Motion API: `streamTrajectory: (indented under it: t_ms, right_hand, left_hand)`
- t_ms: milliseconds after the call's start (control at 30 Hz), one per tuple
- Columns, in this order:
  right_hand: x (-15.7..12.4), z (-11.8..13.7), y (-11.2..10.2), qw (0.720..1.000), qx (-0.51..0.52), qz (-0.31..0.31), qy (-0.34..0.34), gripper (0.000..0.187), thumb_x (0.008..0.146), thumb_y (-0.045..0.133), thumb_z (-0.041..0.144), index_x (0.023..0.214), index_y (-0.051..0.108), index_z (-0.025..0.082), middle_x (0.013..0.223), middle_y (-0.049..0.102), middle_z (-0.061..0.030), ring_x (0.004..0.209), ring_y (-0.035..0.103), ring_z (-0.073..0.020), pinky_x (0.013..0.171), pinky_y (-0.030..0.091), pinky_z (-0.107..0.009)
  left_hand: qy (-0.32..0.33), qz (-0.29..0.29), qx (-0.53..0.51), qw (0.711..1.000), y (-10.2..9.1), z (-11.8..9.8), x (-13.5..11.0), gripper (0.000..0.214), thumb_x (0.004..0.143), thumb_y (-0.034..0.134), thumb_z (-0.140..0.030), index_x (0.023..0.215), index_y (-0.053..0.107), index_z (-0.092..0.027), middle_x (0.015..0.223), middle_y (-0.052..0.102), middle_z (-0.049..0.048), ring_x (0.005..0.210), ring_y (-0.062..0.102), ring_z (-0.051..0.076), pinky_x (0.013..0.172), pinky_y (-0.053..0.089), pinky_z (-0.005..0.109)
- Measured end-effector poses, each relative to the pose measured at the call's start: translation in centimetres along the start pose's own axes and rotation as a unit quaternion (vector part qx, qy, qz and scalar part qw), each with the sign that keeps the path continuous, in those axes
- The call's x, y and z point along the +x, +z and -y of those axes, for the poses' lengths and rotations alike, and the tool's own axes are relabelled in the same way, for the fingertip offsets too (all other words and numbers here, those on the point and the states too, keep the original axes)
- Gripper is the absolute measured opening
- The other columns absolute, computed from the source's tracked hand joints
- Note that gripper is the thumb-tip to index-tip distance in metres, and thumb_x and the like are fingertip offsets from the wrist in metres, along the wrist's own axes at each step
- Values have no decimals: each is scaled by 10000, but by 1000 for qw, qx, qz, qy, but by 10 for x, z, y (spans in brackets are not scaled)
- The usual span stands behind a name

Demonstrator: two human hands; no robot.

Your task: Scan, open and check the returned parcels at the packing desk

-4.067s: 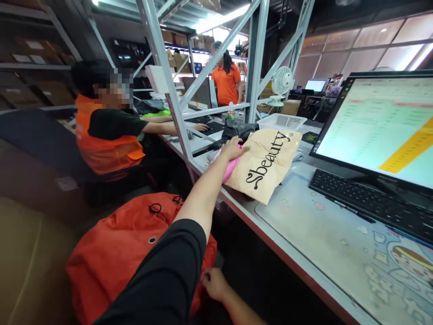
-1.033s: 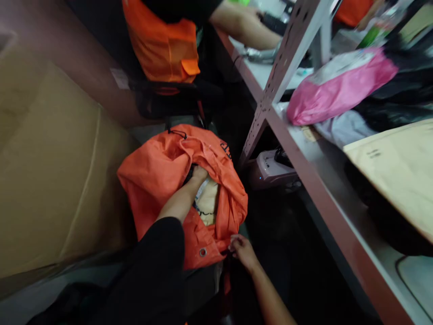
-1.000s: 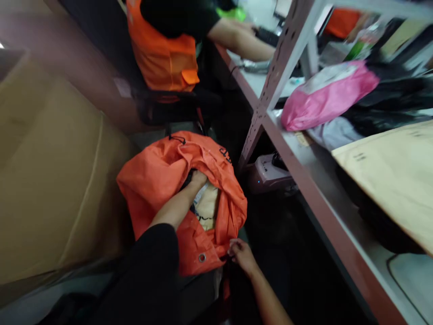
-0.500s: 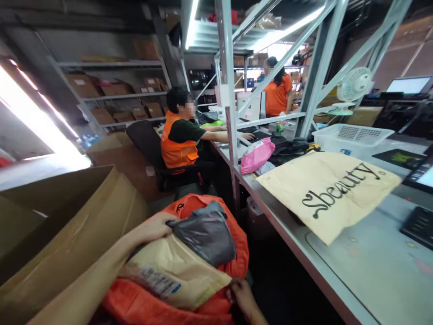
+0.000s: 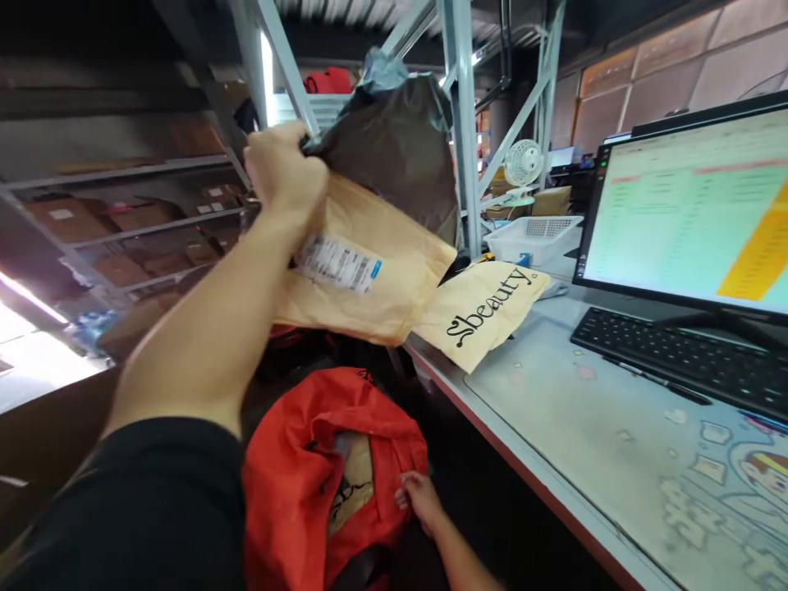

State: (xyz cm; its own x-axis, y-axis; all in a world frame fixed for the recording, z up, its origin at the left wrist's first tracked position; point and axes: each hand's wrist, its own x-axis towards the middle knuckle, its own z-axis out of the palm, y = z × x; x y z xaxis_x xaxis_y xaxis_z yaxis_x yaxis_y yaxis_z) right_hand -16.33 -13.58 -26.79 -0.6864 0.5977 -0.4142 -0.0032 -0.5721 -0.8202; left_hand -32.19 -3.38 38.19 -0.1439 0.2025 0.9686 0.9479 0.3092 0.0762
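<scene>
My left hand (image 5: 286, 168) is raised in front of me, closed around the edges of mailers. A dark plastic mailer (image 5: 394, 139) and a tan paper mailer (image 5: 375, 283) with a white shipping label hang from it. Below them is a red-orange cloth sack (image 5: 283, 476) with its mouth partly open. Inside the sack, part of another tan mailer (image 5: 357, 476) with black lettering shows. My right hand (image 5: 419, 497) is at the sack's right side, its fingers curled on the cloth. Further tan packaging printed "Sbeauty" (image 5: 492, 308) lies across the desk's left edge.
On the desk (image 5: 547, 427) at right stand a monitor (image 5: 695, 213) and a black keyboard (image 5: 677, 353). Behind are a white plastic basket (image 5: 529, 238), a small fan (image 5: 523, 162) and a metal frame post (image 5: 461, 123). Shelves with cardboard boxes (image 5: 67, 217) stand far left.
My left hand has lifted the dark and tan mailers up out of the sack. My right hand has gone from the tan mailer's corner to the sack's side. The view has swung right.
</scene>
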Motion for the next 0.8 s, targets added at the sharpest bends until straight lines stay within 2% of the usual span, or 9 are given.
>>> streamTrajectory:
  t_ms: [100,200,267,333,367,467,600,700,800]
  right_hand:
    - [0,5,-7,1000,15,-1,-3,500,652,800,640,799,624,195,565,652,-5,509,580,-141,562,436,-251]
    - [1,9,-15,1000,30,-2,-3,563,612,817,674,827,628,189,567,656,-8,514,589,-138,555,435,-242]
    - [1,11,-20,999,40,-1,-5,589,594,819,688,836,636,182,580,665,-13,515,591,-131,556,440,-240]
    - [2,11,-23,999,50,2,-5,614,579,817,702,841,640,176,591,672,-22,510,591,-127,558,450,-242]
    - [2,11,-24,998,55,4,-4,626,569,817,708,842,640,173,591,673,-25,507,591,-127,557,452,-243]
    - [5,9,-23,998,66,9,1,646,549,824,712,841,636,167,579,665,-30,497,591,-129,548,448,-240]
    - [9,5,-20,997,78,16,4,656,521,845,701,842,645,165,590,675,-36,517,602,-137,550,442,-234]
    - [9,4,-21,996,86,13,5,687,490,844,724,837,655,162,587,670,-35,513,589,-130,546,434,-228]
    - [7,4,-22,996,87,10,5,700,474,846,736,830,663,162,594,669,-40,511,584,-130,550,443,-237]
  left_hand:
    - [26,-21,-82,996,72,-29,0,121,865,532,-78,961,605,-69,1008,669,102,1172,641,284,1110,401,532]
    - [60,-18,-107,992,135,-50,-52,222,886,481,-19,1006,621,-144,1108,653,117,1274,562,301,1206,336,553]
    - [133,95,-100,982,168,-58,-107,286,839,510,-18,1019,660,-183,1165,663,114,1337,512,303,1275,250,551]
    - [214,249,-87,940,191,-58,-162,292,830,518,-35,989,695,-204,1131,693,101,1311,531,288,1305,225,520]
    - [219,313,-78,921,200,-55,-185,302,845,498,-39,988,709,-202,1120,705,108,1290,547,277,1307,233,493]
    - [187,376,-60,906,216,-42,-226,364,848,457,-38,1044,727,-185,1134,721,126,1253,577,268,1295,259,473]
    - [176,387,-61,903,221,-28,-228,458,813,489,-54,1192,702,-201,1281,698,107,1377,517,257,1313,195,495]
    - [161,379,-49,910,213,-23,-223,575,828,542,-124,1390,609,-226,1581,511,96,1563,297,294,1312,85,592]
    - [136,380,-45,914,201,-17,-222,663,868,629,-293,1518,497,-270,1745,252,55,1625,107,347,1290,105,641]
